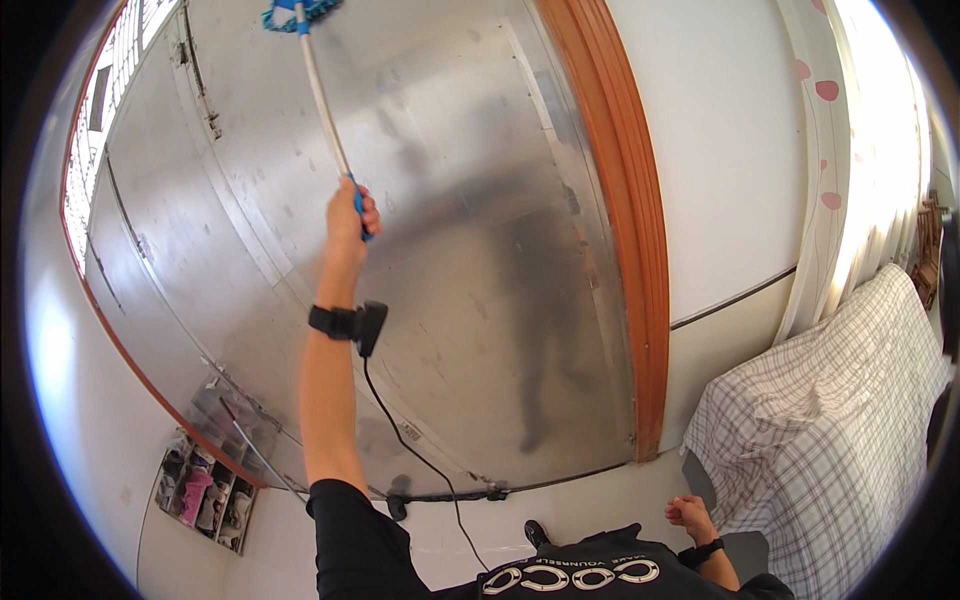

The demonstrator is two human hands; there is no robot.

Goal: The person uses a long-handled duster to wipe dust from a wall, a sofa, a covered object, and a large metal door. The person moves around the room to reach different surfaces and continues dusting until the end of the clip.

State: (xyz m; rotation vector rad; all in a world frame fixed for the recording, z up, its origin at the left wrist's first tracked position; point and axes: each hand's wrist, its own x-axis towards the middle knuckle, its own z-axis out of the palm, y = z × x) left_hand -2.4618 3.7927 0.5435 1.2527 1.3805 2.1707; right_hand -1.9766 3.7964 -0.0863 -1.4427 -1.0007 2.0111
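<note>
My left hand (347,214) is raised and wrapped around the blue grip of a mop with a pale pole (321,105). The blue mop head (287,19) is partly cut off by the top of the view. It lies against or close to a large metal door (450,300); contact cannot be told. The door reflects a blurred dark figure. My right hand (686,516) hangs low near my body, its fingers curled with nothing visible in them, beside a checked cloth cover (825,420).
An orange-brown door frame (630,187) borders the metal. Pale curtains (817,172) hang at right. A shoe rack (206,495) stands low at left, near a leaning thin pole (262,454). A black cable (409,446) trails from my left wrist strap (337,322).
</note>
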